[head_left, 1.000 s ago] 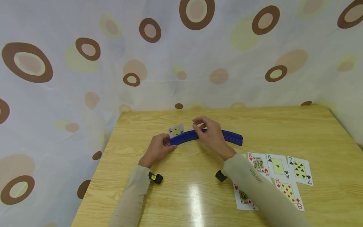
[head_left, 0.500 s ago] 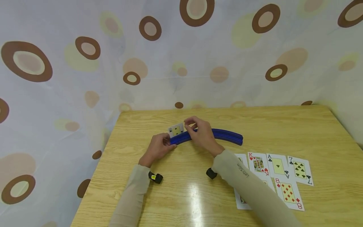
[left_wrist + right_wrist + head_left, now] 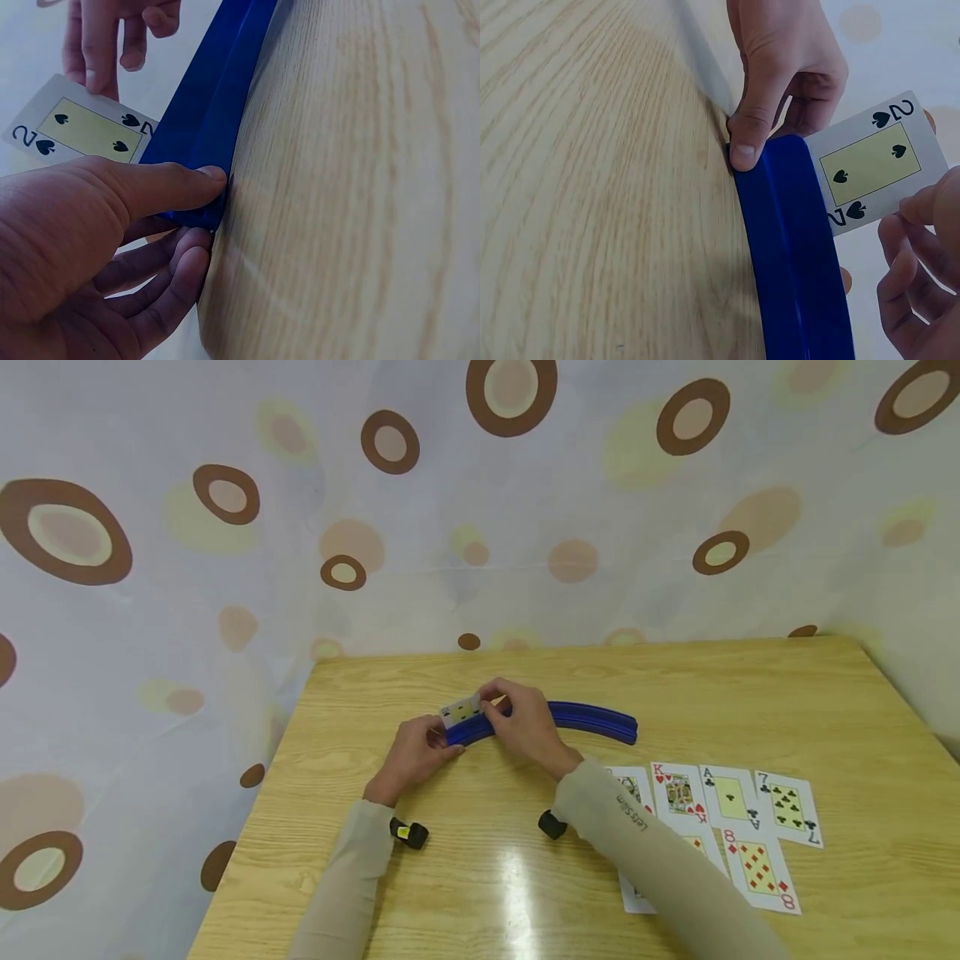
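Note:
A blue curved card holder (image 3: 592, 720) lies on the wooden table, bowed toward the far side. My left hand (image 3: 414, 747) grips its left end, thumb across the front face and fingers behind, as the left wrist view shows. Out of the holder's left part rises a two of spades playing card (image 3: 871, 161), face toward me and leaning along the slot. With thumb and fingers, my right hand (image 3: 525, 722) pinches this card at its right-hand top corner. The card's lower edge is hidden in the holder.
Face-up cards lie at the right of the table, among them a king of hearts (image 3: 679, 793), an ace of clubs (image 3: 729, 797), a seven of clubs (image 3: 787, 808) and an eight of diamonds (image 3: 759, 870). My right sleeve (image 3: 652, 852) covers some others. A patterned sheet (image 3: 525, 593) hangs behind.
My right hand has come left along the holder to the two of spades and taken its corner. The card now stands a little lower. My left hand keeps its grip.

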### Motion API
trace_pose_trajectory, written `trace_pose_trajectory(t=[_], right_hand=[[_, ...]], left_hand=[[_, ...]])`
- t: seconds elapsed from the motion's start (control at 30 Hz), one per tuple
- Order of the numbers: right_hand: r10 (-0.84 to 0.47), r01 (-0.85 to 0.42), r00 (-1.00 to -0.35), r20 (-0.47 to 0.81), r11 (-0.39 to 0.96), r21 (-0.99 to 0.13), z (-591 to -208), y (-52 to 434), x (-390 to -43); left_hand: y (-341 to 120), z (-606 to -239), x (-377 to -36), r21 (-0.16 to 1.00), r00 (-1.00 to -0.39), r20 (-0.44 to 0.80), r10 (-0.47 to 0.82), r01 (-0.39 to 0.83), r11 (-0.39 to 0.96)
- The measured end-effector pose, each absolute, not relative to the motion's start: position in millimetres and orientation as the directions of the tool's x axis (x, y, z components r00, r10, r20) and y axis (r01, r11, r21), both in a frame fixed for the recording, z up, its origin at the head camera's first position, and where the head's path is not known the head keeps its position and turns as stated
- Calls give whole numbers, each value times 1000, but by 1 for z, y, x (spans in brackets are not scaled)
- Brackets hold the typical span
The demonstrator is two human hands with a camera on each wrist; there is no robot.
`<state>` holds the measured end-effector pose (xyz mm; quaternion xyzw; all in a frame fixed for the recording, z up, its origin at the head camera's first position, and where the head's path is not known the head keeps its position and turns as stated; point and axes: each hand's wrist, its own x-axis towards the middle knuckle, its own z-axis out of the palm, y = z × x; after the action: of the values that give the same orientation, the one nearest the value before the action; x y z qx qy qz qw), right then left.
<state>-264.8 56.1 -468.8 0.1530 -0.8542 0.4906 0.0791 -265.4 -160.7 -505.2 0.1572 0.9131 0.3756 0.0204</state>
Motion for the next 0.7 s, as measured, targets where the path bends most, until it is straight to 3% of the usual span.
trace_pose_trajectory(t=[0.43, 0.7], right_hand=[[-144, -421, -905, 400, 427, -800, -451, 74, -255], [-77, -386, -915, 396, 456, -802, -445, 93, -246]], left_hand=[[-161, -506, -267, 704, -943, 85, 322, 285, 650], [-161, -505, -266, 703, -936, 110, 333, 310, 640]])
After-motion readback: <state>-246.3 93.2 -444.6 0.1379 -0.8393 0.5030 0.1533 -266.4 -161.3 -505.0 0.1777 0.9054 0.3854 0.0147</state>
